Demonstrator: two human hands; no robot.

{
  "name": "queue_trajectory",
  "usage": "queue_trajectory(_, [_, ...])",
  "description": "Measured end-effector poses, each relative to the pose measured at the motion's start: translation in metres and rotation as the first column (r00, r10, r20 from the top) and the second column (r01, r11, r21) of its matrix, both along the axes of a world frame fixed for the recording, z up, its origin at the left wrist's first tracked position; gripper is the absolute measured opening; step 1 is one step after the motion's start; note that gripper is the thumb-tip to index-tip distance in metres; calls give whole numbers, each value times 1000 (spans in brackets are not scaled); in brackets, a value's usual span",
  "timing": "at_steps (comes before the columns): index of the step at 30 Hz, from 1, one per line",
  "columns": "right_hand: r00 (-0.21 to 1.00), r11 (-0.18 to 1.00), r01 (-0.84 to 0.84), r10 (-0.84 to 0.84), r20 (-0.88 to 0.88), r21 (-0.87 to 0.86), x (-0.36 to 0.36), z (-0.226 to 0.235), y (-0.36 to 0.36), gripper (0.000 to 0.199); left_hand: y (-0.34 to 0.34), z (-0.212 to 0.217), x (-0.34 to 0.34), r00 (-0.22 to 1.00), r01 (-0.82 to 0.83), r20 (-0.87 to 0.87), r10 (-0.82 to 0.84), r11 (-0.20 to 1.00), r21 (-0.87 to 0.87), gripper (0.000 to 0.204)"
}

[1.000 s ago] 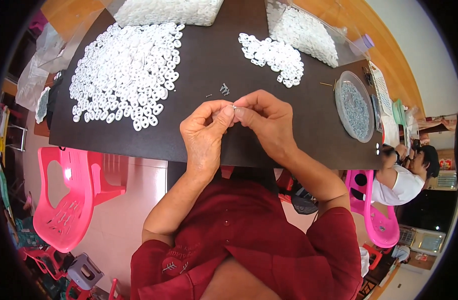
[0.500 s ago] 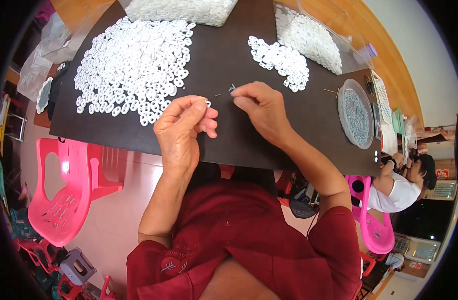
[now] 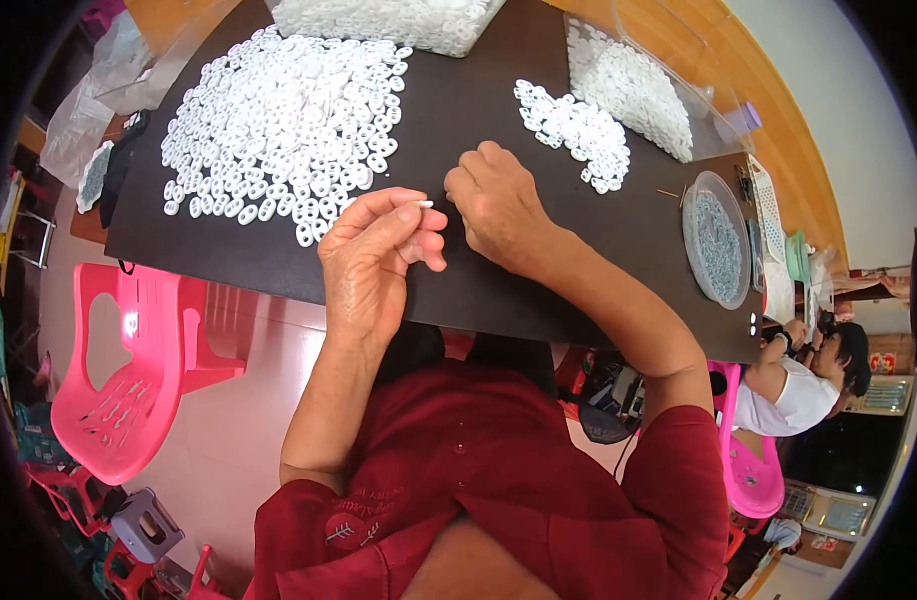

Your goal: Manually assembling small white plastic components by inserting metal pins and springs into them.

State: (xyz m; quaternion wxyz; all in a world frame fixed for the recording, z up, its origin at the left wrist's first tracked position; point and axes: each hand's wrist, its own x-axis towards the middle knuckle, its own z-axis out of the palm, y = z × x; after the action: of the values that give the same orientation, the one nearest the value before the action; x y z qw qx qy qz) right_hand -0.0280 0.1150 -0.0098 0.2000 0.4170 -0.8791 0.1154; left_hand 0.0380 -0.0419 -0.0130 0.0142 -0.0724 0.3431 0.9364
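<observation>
A small white plastic piece (image 3: 425, 204) sits pinched at the tips of the left hand (image 3: 374, 262), between thumb and forefinger, raised just above the dark desk (image 3: 459, 290); the remaining fingers (image 3: 424, 245) curl loosely beneath it. The right hand (image 3: 499, 205) lies just beside it, knuckles up, fingers bent down against the desk surface; whether they grip anything cannot be determined. A large spread of white pieces (image 3: 289, 125) lies to the left of both hands, near the left hand. A smaller pile (image 3: 579, 130) lies beyond the right hand. A round dish of small grey parts (image 3: 717, 250) stands well apart at the right edge.
</observation>
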Motion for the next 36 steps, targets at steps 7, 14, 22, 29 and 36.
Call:
queue_trajectory(7, [997, 993, 24, -16, 70, -116, 5, -1, 6, 9, 4, -2, 0, 999, 31, -20, -31, 999, -7, 14])
queue_trajectory(14, [828, 866, 282, -2, 561, -413, 25, 27, 16, 14, 11, 3, 2, 996, 70, -41, -78, 983, -171, 19])
queue_trajectory(22, [642, 785, 341, 207, 738, -517, 33, 39, 23, 11, 23, 4, 3, 995, 66, -49, -81, 964, -256, 12])
queue_trajectory(29, [539, 774, 391, 246, 806, -497, 34, 40, 23, 13, 25, 1, 6, 994, 72, -61, -94, 950, -303, 12])
queue_trajectory(36, [546, 782, 384, 236, 804, -491, 37, 41, 20, 14, 25, -1, 9, 991, 55, -93, -94, 930, -362, 12])
